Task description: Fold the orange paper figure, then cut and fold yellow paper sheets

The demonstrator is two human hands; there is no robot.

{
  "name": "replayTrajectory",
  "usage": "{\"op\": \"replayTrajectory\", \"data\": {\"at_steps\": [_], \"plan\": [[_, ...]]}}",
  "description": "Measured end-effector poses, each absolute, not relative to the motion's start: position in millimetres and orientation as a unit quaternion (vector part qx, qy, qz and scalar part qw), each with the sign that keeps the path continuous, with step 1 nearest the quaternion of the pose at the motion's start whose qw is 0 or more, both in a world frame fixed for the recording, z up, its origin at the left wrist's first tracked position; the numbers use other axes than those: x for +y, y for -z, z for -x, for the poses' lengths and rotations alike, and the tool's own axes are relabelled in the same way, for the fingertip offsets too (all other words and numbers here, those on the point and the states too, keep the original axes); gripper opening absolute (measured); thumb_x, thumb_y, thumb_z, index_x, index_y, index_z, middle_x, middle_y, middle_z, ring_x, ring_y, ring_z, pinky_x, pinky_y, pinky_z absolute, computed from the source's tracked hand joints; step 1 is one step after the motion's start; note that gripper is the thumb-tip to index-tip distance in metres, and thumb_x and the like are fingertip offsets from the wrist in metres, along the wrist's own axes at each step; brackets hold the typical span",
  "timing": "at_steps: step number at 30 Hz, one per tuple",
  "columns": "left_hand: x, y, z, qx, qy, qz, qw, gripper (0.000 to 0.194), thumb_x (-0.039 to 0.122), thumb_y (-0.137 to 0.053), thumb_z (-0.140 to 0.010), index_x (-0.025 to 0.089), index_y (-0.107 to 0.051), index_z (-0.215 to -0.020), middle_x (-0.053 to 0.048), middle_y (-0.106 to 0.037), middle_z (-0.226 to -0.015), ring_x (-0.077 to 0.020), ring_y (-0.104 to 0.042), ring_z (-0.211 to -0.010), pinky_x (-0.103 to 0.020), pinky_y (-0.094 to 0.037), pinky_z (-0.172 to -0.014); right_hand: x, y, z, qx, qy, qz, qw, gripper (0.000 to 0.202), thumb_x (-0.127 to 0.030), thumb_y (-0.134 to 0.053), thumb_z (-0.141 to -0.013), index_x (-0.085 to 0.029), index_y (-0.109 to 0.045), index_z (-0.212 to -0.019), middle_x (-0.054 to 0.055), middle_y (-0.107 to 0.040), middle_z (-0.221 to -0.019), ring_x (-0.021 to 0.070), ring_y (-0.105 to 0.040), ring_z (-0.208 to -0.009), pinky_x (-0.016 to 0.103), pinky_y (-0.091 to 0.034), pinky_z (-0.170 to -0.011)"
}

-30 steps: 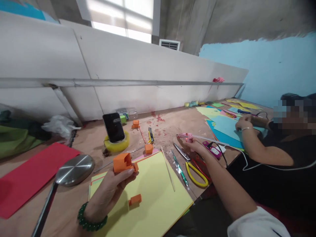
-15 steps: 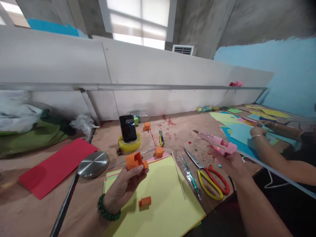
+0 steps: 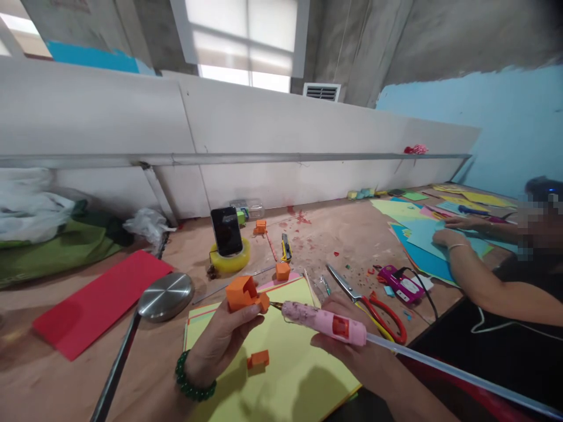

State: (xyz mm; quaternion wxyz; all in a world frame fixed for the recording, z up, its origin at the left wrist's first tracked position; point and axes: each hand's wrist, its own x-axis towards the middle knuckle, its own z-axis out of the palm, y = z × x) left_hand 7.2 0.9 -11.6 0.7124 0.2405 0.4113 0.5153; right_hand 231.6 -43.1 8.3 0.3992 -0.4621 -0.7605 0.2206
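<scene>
Your left hand pinches the orange paper piece above the yellow sheet; your right hand aims the pink glue gun at it.

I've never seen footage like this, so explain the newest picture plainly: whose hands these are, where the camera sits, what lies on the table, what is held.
The camera sits on a person's head, looking forward and down at their own bare hands; no machine is involved. The left hand, with a green bracelet, pinches an orange paper shape. The right hand grips a pink glue gun, nozzle pointing at that shape. On the wooden table lie yellow sheets, scissors, red paper, and a phone propped on a tape roll. At right, another person's arm rests on blue paper.
</scene>
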Motion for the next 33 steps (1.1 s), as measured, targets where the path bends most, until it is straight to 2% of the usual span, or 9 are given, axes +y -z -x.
{"op": "replayTrajectory", "data": {"at_steps": [5, 15, 23, 28, 33], "plan": [[-1.1, 10.5, -7.0, 0.393, -0.509, -0.27, 0.716, 0.045, 0.019, -0.094, -0.041, 0.017, -0.073, -0.08, -0.001, -0.073, -0.078, -0.0126, -0.066, -0.069, -0.019, -0.056, -0.06, -39.7, 2.6, -230.2, -0.762, -0.215, 0.466, 0.394, 0.038, -0.056, -0.055, -0.089, -0.022, -0.054, -0.071, -0.001, -0.054, -0.071, 0.0156, -0.051, -0.064, 0.029, -0.043, -0.061], [-1.9, 13.4, -5.0, 0.398, -0.497, -0.289, 0.714, 0.05, 0.025, -0.096, -0.041, 0.022, -0.075, -0.086, -0.001, -0.074, -0.079, -0.0135, -0.065, -0.072, -0.021, -0.053, -0.065, -41.4, 6.0, -228.8, -0.765, -0.223, 0.465, 0.386, 0.037, -0.053, -0.056, -0.089, -0.021, -0.054, -0.071, -0.001, -0.052, -0.071, 0.017, -0.052, -0.067, 0.029, -0.041, -0.06], [0.6, 13.4, -5.8, 0.397, -0.501, -0.313, 0.703, 0.042, 0.027, -0.095, -0.041, 0.019, -0.075, -0.077, -0.001, -0.073, -0.075, -0.0133, -0.062, -0.069, -0.021, -0.051, -0.063, -42.1, 7.6, -232.0, -0.757, -0.224, 0.473, 0.392, 0.037, -0.053, -0.057, -0.089, -0.021, -0.054, -0.07, -0.001, -0.052, -0.071, 0.0176, -0.052, -0.066, 0.03, -0.041, -0.059], [-0.8, 13.4, -4.8, 0.399, -0.497, -0.324, 0.699, 0.044, 0.026, -0.094, -0.042, 0.021, -0.076, -0.082, -0.002, -0.073, -0.077, -0.0144, -0.062, -0.071, -0.022, -0.05, -0.063, -41.4, 5.7, -229.9, -0.742, -0.249, 0.487, 0.387, 0.033, -0.052, -0.058, -0.088, -0.022, -0.059, -0.075, -0.003, -0.051, -0.065, 0.0156, -0.049, -0.06, 0.03, -0.043, -0.059], [-1.6, 12.3, -3.6, 0.391, -0.507, -0.335, 0.691, 0.038, 0.023, -0.092, -0.045, 0.019, -0.075, -0.079, -0.002, -0.071, -0.076, -0.0147, -0.061, -0.07, -0.024, -0.049, -0.065, -41.9, 7.6, -231.6, -0.74, -0.237, 0.486, 0.401, 0.037, -0.053, -0.06, -0.087, -0.021, -0.055, -0.069, -0.002, -0.052, -0.068, 0.0161, -0.051, -0.064, 0.029, -0.043, -0.057]]}}
